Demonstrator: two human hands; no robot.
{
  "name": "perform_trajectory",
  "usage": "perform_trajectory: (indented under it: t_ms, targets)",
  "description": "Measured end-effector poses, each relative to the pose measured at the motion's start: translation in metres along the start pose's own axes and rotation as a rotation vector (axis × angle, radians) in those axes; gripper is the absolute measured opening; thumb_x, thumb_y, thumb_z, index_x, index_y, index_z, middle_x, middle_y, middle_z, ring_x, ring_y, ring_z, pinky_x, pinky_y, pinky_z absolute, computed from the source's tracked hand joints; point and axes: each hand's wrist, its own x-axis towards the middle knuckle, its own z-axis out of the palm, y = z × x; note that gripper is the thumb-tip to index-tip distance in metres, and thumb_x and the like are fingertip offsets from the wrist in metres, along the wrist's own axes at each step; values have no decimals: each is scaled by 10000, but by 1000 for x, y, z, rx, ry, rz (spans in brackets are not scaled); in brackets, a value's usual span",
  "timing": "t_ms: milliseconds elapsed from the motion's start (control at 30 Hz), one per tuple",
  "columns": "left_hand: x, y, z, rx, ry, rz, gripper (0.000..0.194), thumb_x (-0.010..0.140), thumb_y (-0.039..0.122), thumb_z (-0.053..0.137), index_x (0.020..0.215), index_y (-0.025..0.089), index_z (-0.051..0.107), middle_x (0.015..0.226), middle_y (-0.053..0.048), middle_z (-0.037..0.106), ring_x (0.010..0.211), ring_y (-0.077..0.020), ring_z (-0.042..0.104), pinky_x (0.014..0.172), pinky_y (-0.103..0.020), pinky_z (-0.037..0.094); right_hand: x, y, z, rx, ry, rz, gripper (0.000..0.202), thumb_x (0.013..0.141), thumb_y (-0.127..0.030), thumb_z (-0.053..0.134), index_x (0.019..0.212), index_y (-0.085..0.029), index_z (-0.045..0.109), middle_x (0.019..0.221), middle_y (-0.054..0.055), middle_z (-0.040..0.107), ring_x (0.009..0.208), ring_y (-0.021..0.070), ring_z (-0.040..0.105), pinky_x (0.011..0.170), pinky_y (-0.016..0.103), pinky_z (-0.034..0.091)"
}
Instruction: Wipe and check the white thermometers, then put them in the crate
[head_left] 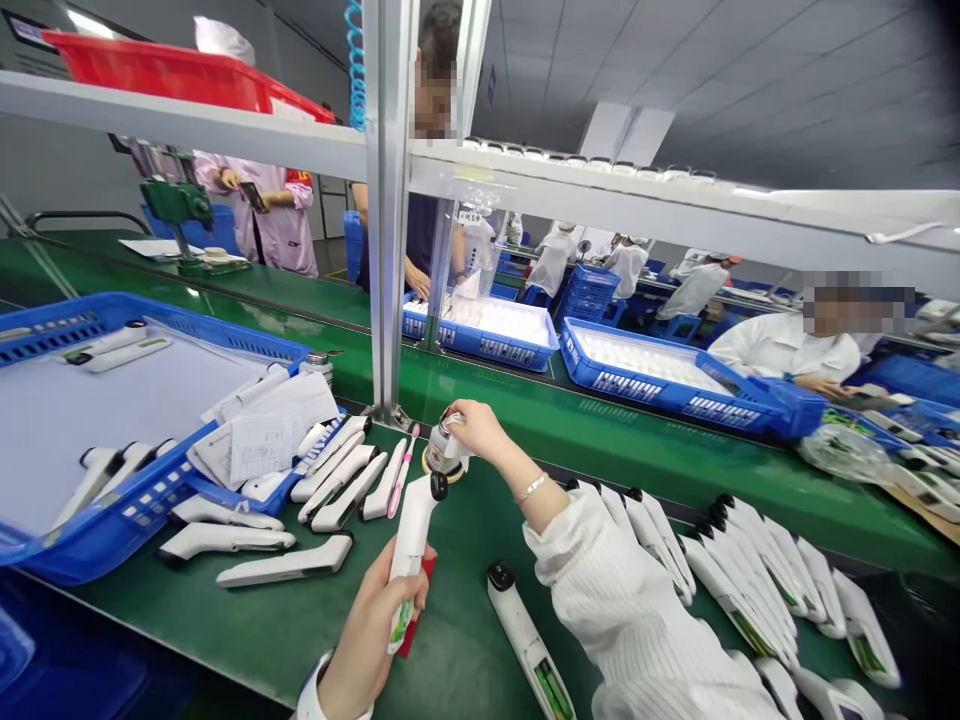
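Observation:
My left hand (375,610) is wrapped round a white handheld device (412,530) with a black tip, held upright and slightly tilted; green shows at its lower end. A red object (417,606) shows behind that device, by my fingers. My right hand (477,430) is farther forward, its fingers closed on a white cloth (454,440) at the top of a small glass jar (442,450). The jar stands on the green table. Left of the jar lies a pink toothbrush (403,472). Another white device (527,640) with an open green compartment lies between my arms.
A blue basket (90,565) with papers and devices is at the left. More white devices lie beside it, and several (750,580) lie at the right. A metal post (388,220) rises behind the toothbrush. Blue trays (652,385) and people stand or sit beyond.

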Motion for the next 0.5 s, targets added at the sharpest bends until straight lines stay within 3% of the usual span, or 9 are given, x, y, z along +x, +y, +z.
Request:
perform_trajectory:
  t_ms: [167,267,333,400,500]
  targets:
    - [-4,8,5,11,-19,35,307,720,251,532,1007,146,556,590,23,468,571,-113,393,559,-242,296,2,-2,-2,66,42,39,143,696,-147,550,809,-188,629,793,38,661,753,189,581,672,279,420]
    - [-7,12,9,5,-42,43,265,715,251,522,958,152,560,579,24,461,560,-109,389,546,-243,293,-15,-6,-13,137,100,50,109,724,-188,555,822,-175,599,792,41,649,731,184,580,672,288,434]
    - [-9,13,11,4,-57,48,257,726,245,512,959,150,564,574,24,453,559,-107,388,545,-244,299,-40,-14,-23,191,160,50,136,775,-241,534,887,-174,571,844,44,642,762,176,583,687,283,450]
    - [-10,12,14,-9,-49,54,362,732,226,518,1087,153,538,634,13,486,573,-104,399,542,-243,308,-75,-26,-32,281,245,13,159,805,-266,519,940,-185,545,892,41,632,770,160,585,678,269,467]
    - [-11,6,20,-51,-25,30,688,753,204,527,1387,234,262,763,0,527,595,-97,421,536,-236,317,-128,-47,-34,436,332,-224,191,782,-181,549,970,-213,558,893,34,614,764,154,593,648,263,488]
